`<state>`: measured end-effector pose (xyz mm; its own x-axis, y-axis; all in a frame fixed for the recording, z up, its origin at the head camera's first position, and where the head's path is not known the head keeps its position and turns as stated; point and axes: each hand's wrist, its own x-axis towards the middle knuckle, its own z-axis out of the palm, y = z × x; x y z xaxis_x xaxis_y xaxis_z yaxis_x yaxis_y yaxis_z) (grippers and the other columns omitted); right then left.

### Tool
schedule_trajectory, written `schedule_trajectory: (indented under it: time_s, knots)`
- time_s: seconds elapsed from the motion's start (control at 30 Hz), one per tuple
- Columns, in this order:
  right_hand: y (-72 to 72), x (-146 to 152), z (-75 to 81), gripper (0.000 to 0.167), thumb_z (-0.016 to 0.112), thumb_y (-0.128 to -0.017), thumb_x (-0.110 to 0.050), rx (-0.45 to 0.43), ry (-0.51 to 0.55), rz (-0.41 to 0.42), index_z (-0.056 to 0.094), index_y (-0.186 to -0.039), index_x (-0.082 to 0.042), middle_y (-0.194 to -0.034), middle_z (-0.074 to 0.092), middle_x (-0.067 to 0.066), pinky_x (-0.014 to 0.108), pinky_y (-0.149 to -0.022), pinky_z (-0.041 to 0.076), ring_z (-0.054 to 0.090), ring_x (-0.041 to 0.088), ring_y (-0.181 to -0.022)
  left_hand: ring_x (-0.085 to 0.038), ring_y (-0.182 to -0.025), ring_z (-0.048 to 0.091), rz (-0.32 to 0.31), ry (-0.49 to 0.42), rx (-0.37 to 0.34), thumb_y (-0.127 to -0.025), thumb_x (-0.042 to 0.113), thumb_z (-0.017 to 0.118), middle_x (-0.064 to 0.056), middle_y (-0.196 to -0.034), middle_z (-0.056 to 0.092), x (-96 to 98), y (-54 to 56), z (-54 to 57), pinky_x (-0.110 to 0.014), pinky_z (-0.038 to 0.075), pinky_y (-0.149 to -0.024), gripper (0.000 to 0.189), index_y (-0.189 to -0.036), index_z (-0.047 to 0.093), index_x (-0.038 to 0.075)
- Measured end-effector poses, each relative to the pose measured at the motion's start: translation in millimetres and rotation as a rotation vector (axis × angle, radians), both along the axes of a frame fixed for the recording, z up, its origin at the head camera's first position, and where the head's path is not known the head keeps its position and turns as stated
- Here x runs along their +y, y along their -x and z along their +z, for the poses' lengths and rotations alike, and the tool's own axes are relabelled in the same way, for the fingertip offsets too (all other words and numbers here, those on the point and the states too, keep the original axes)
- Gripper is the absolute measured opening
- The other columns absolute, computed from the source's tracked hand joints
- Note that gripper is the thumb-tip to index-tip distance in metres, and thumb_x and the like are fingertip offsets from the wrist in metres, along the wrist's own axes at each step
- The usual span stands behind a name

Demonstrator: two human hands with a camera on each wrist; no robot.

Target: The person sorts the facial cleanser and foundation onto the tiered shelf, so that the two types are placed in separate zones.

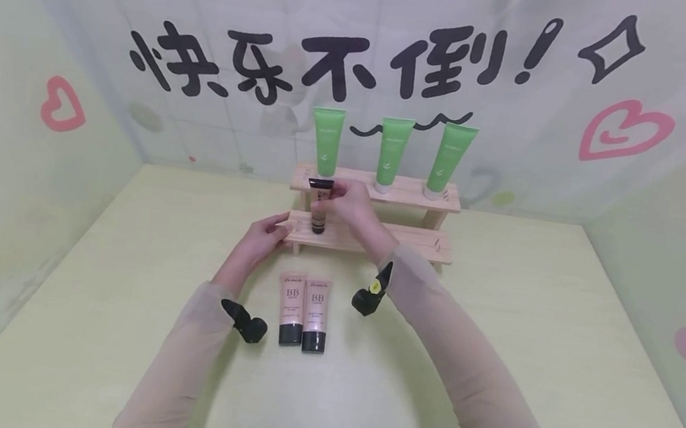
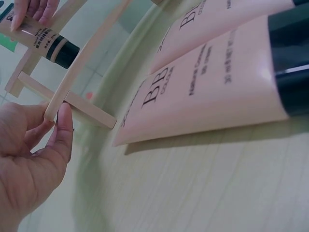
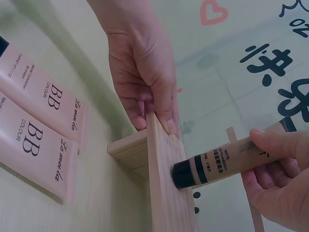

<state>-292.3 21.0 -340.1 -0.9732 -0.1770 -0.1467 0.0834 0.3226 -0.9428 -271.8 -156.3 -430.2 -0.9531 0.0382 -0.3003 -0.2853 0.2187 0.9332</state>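
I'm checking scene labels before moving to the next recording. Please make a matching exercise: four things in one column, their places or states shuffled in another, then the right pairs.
Column one
1. Green tubes
2. Pink BB tubes
3. Left hand
4. Right hand

Column two
A. pinching the end of the lower shelf
B. standing on the upper shelf
C. holding a black-capped foundation tube
D. lying side by side on the table

Pairs: 1-B; 2-D; 3-A; 4-C
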Motion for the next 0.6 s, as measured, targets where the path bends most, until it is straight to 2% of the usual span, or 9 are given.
schedule_trajectory:
  time_s: [0.3, 0.6]
  knots:
    - [3.1, 0.3, -2.1, 0.044, 0.072, -0.073, 0.0, -0.005, 0.024, 0.041, 0.061, -0.115, -0.007, -0.113, 0.064, 0.013, 0.029, -0.097, 0.046, 0.06, 0.022, -0.103, 0.0, -0.075, 0.057, -0.013, -0.012, 0.022, -0.097, 0.016, 0.044, -0.021, -0.129, 0.05, 1.4, 0.3, 1.9, -0.028, 0.049, -0.093, 0.048, -0.142, 0.031, 0.012]
    - [3.9, 2.5, -7.0, 0.044, 0.073, -0.074, -0.006, -0.027, -0.03, 0.067, 0.059, -0.116, -0.005, -0.113, 0.063, 0.014, 0.031, -0.098, 0.044, 0.059, 0.024, -0.105, -0.005, -0.084, 0.056, -0.008, -0.009, 0.019, -0.097, 0.016, 0.043, -0.022, -0.129, 0.049, 1.1, 0.0, 1.1, -0.024, 0.051, -0.089, 0.047, -0.142, 0.032, 0.011]
